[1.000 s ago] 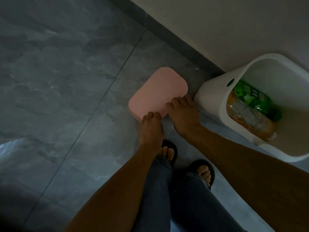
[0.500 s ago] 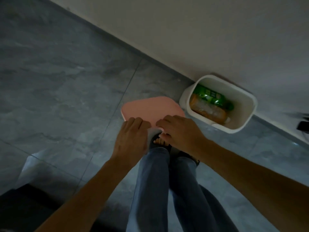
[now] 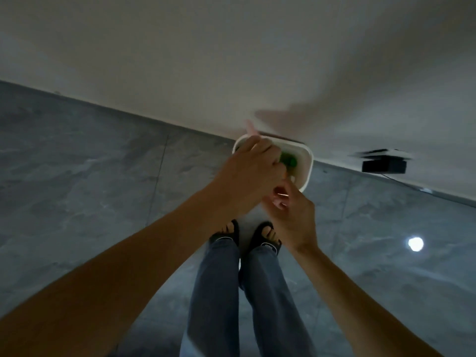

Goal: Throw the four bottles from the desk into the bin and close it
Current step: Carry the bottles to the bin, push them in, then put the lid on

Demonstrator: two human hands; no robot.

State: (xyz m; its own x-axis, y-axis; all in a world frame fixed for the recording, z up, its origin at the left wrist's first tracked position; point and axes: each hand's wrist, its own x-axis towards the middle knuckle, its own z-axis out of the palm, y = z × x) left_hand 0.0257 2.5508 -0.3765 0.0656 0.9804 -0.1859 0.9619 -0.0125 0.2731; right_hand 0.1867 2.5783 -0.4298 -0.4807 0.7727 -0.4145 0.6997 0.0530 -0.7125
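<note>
Hands [image 3: 273,186] blur over the white bin [image 3: 306,166], grip unclear, hiding most bottles [image 3: 365,161].

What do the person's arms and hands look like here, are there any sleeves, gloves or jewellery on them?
Both arms are bare from the frame edge down to the wrist, with no sleeve showing. The left hand and right hand wear no gloves, and no watch, ring or bracelet is visible, though the picture is dim and blurred.

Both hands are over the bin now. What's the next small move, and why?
Probably lower the pink lid flat onto the white bin: a green bottle shows inside, the opening is uncovered, and the left hand and right hand hover over it.
</note>
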